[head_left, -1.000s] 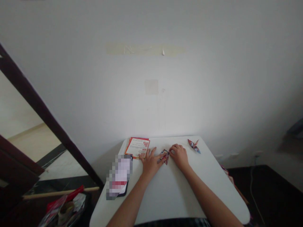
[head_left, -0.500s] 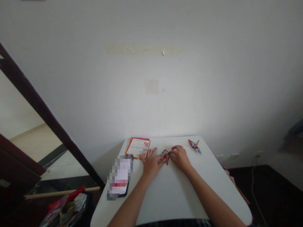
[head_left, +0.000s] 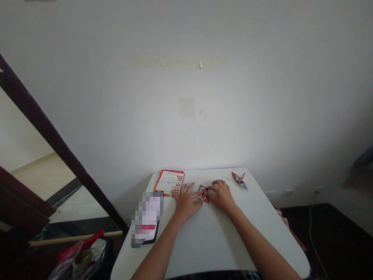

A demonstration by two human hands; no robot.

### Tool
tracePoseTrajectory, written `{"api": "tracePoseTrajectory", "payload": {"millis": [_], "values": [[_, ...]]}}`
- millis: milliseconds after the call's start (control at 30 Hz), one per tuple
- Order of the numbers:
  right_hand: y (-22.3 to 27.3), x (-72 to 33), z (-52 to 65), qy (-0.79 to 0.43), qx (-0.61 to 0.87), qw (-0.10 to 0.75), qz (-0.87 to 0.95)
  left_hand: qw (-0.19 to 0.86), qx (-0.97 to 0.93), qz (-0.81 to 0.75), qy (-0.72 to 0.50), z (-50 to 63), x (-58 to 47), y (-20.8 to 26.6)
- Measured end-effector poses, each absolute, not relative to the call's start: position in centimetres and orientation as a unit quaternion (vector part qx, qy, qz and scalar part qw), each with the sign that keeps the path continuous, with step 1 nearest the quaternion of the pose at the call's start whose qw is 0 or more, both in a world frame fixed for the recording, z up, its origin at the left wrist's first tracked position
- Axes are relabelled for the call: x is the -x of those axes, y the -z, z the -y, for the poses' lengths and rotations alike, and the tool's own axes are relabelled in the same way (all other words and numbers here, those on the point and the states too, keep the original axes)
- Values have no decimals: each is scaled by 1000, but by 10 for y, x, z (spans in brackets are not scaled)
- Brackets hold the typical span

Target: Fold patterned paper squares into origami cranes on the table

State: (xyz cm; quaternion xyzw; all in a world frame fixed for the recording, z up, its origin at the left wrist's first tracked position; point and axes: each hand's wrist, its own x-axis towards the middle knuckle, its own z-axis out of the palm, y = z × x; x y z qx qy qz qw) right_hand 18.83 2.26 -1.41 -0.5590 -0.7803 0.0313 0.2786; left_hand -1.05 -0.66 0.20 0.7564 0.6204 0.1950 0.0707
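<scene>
A small piece of folded patterned paper (head_left: 203, 196) lies on the white table between my hands, partly covered by fingers. My left hand (head_left: 186, 200) has its thumb and index finger on the paper's left side. Its other fingers spread out toward the printed sheets (head_left: 169, 182). From the right, my right hand (head_left: 222, 194) pinches the paper's edge with thumb and index finger, the rest curled. An origami crane (head_left: 239, 181) of similar patterned paper sits apart at the table's back right.
A phone (head_left: 148, 217) with a blurred screen lies at the left of the white table (head_left: 212, 245), whose back edge meets the wall (head_left: 215, 140). On the floor at lower left stands a dark bin (head_left: 100, 256) with wrappers and a cardboard roll.
The folded paper shows a different face, with a lighter, red-marked area now visible. My right fingers have shifted slightly on it; my left hand stays nearly in place.
</scene>
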Motion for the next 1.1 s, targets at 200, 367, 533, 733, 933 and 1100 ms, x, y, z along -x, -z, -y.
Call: {"api": "tracePoseTrajectory", "payload": {"millis": [200, 367, 533, 733, 933, 1100], "values": [[16, -191, -24, -34, 549, 259, 794, 72, -761, -615, -194, 1, 19, -3], [16, -191, -25, -35, 511, 277, 813, 50, -760, -614, -209, -1, 22, -1], [14, -190, -26, -45, 465, 274, 841, 37, -762, -608, -220, 0, 21, -1], [9, -191, -21, -83, 451, 276, 844, 31, -766, -595, -239, 1, 19, 0], [4, -194, -18, -132, 434, 278, 847, 26, -763, -596, -250, -1, 20, 2], [8, -195, -23, -159, 431, 276, 844, 30, -761, -596, -252, -2, 21, 2]]}}
